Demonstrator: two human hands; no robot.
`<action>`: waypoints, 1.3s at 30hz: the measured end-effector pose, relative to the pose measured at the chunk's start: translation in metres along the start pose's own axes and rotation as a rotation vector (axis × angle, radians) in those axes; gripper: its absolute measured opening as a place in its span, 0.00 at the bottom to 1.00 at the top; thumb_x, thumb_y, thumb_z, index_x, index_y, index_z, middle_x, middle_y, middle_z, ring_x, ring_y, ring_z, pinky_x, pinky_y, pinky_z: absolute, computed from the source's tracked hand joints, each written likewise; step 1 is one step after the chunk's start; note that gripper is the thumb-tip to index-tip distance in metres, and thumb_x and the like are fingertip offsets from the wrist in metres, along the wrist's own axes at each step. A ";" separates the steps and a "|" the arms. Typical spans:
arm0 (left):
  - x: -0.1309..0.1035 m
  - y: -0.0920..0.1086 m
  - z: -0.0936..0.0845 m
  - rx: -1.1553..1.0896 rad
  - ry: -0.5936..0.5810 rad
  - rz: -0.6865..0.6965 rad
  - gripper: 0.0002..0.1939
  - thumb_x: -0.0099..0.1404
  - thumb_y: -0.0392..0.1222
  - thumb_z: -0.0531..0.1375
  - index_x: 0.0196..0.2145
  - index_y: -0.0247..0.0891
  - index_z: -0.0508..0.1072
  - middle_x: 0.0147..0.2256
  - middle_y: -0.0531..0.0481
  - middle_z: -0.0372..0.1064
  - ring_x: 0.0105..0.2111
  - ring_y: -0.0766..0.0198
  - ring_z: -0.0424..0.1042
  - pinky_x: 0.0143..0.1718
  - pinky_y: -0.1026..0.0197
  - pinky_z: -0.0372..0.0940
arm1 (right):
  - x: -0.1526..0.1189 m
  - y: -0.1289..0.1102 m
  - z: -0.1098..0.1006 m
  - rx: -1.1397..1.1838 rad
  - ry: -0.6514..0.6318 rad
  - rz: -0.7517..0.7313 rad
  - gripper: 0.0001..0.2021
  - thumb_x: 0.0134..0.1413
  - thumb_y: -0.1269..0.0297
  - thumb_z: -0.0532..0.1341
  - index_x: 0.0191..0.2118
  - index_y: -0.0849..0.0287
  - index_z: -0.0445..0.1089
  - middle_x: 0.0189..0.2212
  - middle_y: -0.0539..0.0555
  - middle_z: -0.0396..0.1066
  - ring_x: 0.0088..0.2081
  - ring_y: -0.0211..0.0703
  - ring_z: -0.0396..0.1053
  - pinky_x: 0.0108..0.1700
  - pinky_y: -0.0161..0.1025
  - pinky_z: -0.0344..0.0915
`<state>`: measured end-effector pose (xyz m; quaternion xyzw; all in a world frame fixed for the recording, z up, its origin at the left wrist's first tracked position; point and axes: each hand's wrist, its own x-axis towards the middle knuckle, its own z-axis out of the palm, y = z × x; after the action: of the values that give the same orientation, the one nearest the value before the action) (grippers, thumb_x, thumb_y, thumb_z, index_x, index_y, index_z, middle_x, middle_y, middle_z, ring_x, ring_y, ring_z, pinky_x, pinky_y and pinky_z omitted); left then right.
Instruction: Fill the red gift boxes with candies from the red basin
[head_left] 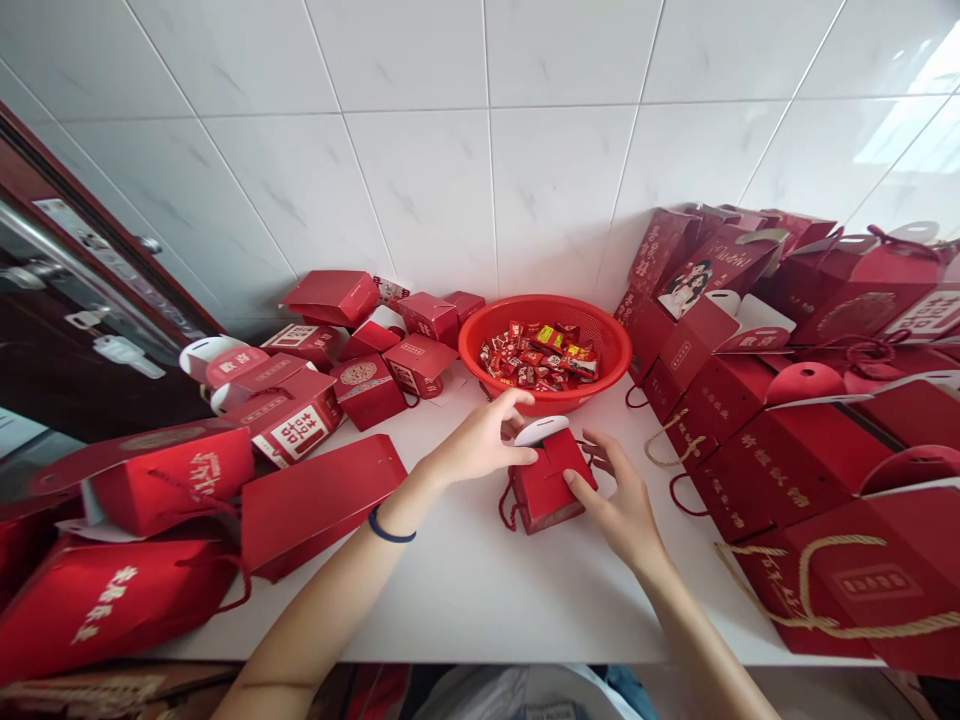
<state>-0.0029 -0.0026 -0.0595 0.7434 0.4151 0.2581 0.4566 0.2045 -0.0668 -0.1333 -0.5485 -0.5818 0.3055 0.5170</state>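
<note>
A small red gift box [553, 480] sits on the white table between my hands, its white-lined rounded flap [541, 430] standing up at the far end. Dark red rope cords [511, 515] hang at its sides. My left hand [491, 440] grips the box's far left corner, with the thumb on the lid beside the flap and fingers curled behind. On the other side, my right hand [619, 495] holds the box with the thumb on its top and the fingers along its right side. Just beyond stands a red plastic basket [619, 350] of wrapped candies [536, 355].
Red gift boxes [322, 490] lie in a loose group on the left. More boxes [780, 470] with rope handles are stacked on the right. Behind the table [465, 590] rises a tiled wall [420, 190]. A dark door [67, 330] with keys [124, 350] is at the left.
</note>
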 end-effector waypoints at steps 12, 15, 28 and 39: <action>-0.004 0.011 0.004 0.360 -0.271 -0.016 0.15 0.63 0.54 0.64 0.38 0.39 0.72 0.38 0.52 0.72 0.36 0.61 0.70 0.37 0.61 0.61 | 0.022 -0.005 -0.019 -0.044 -0.384 0.065 0.26 0.55 0.44 0.63 0.52 0.58 0.71 0.52 0.59 0.74 0.51 0.51 0.72 0.53 0.46 0.67; -0.006 0.011 0.002 0.368 -0.309 -0.049 0.15 0.66 0.54 0.61 0.39 0.40 0.70 0.36 0.53 0.72 0.33 0.63 0.68 0.35 0.62 0.60 | 0.027 -0.006 -0.024 -0.097 -0.389 0.077 0.23 0.55 0.40 0.62 0.38 0.59 0.73 0.37 0.54 0.75 0.38 0.45 0.71 0.40 0.40 0.67; 0.002 -0.007 0.011 0.016 -0.177 -0.153 0.18 0.56 0.50 0.69 0.39 0.38 0.74 0.35 0.51 0.76 0.33 0.60 0.73 0.36 0.60 0.66 | 0.028 -0.045 -0.043 0.426 -0.245 0.185 0.23 0.43 0.46 0.72 0.22 0.56 0.63 0.21 0.50 0.68 0.28 0.40 0.66 0.37 0.38 0.65; 0.002 0.063 -0.015 0.061 -0.003 -0.013 0.26 0.57 0.40 0.68 0.54 0.38 0.74 0.52 0.42 0.75 0.40 0.56 0.77 0.44 0.54 0.70 | 0.038 -0.071 -0.054 0.294 -0.291 0.089 0.17 0.50 0.50 0.70 0.37 0.59 0.74 0.33 0.54 0.75 0.34 0.42 0.72 0.39 0.38 0.68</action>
<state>0.0108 -0.0089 0.0034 0.7546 0.4270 0.2414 0.4359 0.2374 -0.0567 -0.0423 -0.4423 -0.5750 0.4855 0.4879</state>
